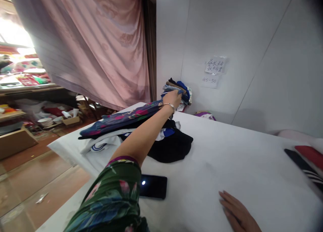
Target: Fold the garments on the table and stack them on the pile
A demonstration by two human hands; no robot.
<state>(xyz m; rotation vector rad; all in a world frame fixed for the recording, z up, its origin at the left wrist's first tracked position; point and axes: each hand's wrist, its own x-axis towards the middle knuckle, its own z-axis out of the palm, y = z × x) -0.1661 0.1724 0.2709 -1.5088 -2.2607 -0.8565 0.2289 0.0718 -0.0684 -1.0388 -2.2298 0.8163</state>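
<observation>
Blue cloth garment with a magenta floral pattern (126,116) lies stretched over a heap of clothes near the far left edge of the white counter (217,158), one end toward its left corner. The left hand (173,98), below a silver bracelet (169,106) and a green floral sleeve (111,198), reaches to the far edge, its grip apparently closed on the garment's other end; the fingertips are mostly hidden. Beneath lie a white garment with blue stripes (103,144) and a black cloth garment (174,148). A multicoloured stack of folded clothes (170,85) shows just past the far edge, by the hand.

Toward the near edge, the right hand (237,210) has its fingers extended, its grip loose and holding nothing. A black rectangular phone (154,187) lies beside the sleeve. Near the right edge are a red cloth (309,156) and a dark cloth with white stripes (299,163).
</observation>
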